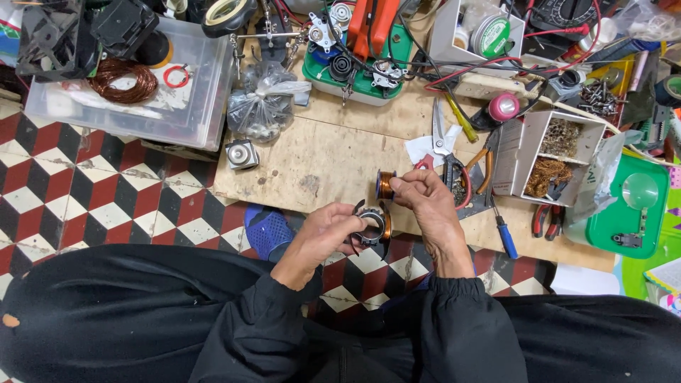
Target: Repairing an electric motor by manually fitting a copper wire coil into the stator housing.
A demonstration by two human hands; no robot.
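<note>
My left hand (pixel 328 230) grips a round metal motor stator (pixel 374 225) with copper windings, held just off the near edge of a low wooden board (pixel 319 159). My right hand (pixel 424 200) sits right beside it, fingertips pinched at a small spool of copper wire (pixel 385 185) that stands on the board. Whether a wire strand runs between spool and stator is too fine to tell. Both sleeves are black.
Scissors (pixel 441 135), red-handled pliers (pixel 464 186) and a blue screwdriver (pixel 505 236) lie right of the hands. A white box (pixel 552 152) holds copper scraps. A clear plastic bin (pixel 135 85) with a wire coil, a bagged lot of parts (pixel 264 103), a green tray (pixel 355 74) and tiled floor (pixel 106 198) surround.
</note>
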